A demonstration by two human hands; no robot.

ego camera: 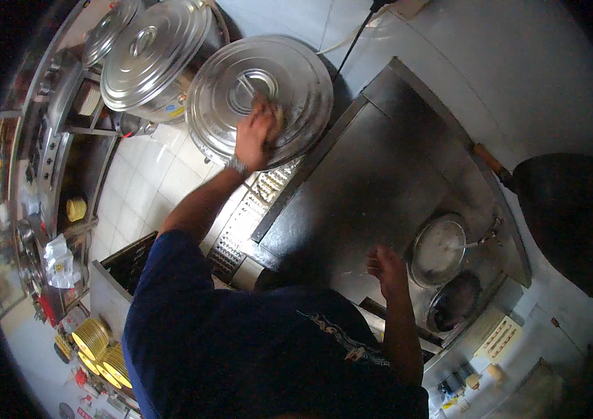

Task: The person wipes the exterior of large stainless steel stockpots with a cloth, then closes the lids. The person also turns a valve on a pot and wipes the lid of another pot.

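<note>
My left hand (257, 133) is over a large round metal lid (212, 120), close to the handle at its centre. Its fingers are blurred, and a small tan patch shows beside them; I cannot tell whether that is something held. The lid looks wet or smeared and covers a big pot standing by the counter's end. My right hand (388, 269) hangs over the dark metal counter (349, 173), its fingers loosely curled and nothing visible in them. To its right, a round basin (439, 250) of cloudy liquid is set in the counter, under a small tap (485, 238).
Another lidded metal pot (157, 52) stands beside the first. A dark wok (569, 220) with a wooden handle is at the right. A round dark opening (454, 301) lies below the basin. A floor grate (236, 235) runs along the counter. Stacked yellow plates (92, 338) are at lower left.
</note>
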